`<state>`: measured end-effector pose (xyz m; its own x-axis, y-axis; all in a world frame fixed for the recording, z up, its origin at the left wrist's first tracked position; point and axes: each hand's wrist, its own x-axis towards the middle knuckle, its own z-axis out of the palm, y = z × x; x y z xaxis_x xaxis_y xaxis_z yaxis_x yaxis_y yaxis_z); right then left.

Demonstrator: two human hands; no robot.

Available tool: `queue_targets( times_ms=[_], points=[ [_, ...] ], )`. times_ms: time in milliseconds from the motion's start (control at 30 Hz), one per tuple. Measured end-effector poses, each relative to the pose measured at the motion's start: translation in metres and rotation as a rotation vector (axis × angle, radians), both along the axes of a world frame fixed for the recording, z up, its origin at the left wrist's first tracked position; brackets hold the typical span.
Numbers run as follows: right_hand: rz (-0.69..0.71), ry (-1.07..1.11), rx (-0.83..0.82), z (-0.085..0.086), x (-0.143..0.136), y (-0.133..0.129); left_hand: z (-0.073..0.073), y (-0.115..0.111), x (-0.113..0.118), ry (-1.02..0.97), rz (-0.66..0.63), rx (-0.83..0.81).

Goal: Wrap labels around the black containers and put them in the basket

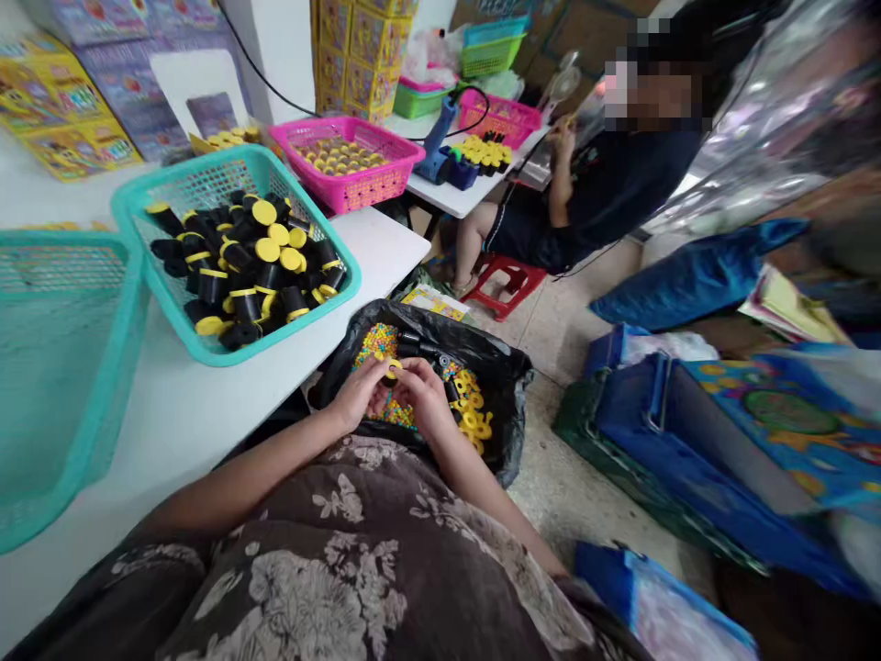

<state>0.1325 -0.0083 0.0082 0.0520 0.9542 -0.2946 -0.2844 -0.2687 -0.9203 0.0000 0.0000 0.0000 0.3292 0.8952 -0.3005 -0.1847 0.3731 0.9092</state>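
Note:
My left hand [360, 393] and my right hand [418, 390] meet over a bin lined with a black bag [506, 367]. Between their fingertips they hold a small yellow cap [393, 368], both hands pinching it; anything beneath the cap is hidden. Inside the bin lie small multicoloured beads [378, 341], black cylinders [418, 347] and yellow rings [474, 418]. On the white table to the left, a teal basket [275, 347] holds many black cylinders with yellow caps [242, 303].
An empty-looking teal basket [61, 367] sits at the far left. Behind are a pink basket [344, 191] and stacked boxes [375, 55]. A person [619, 184] sits on a red stool [506, 283]. Blue crates [695, 441] stand at right.

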Motion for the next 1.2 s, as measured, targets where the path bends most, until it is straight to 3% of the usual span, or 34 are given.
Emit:
queue_targets(
  times_ms=[133, 400, 633, 833, 1100, 1200],
  points=[
    [0.044, 0.001, -0.007, 0.003, 0.000, -0.003, 0.001, -0.003, 0.000, -0.038, -0.017, 0.023],
    [0.003, 0.084, 0.092, -0.003, -0.007, -0.010, 0.007, -0.002, -0.004, -0.120, 0.035, -0.048],
    [0.224, -0.096, 0.178, 0.010, 0.012, -0.004, 0.001, 0.004, -0.006, -0.289, -0.084, -0.062],
    [0.174, -0.039, 0.261, -0.001, 0.013, -0.001, 0.000, 0.005, -0.005, -0.356, -0.142, -0.131],
    [-0.017, -0.531, 0.708, 0.001, 0.005, -0.011, -0.001, 0.003, -0.003, -0.334, -0.093, -0.164],
    [-0.012, -0.677, 0.766, 0.000, 0.005, -0.013, -0.003, 0.002, -0.002, -0.315, -0.090, -0.171]
  ],
)
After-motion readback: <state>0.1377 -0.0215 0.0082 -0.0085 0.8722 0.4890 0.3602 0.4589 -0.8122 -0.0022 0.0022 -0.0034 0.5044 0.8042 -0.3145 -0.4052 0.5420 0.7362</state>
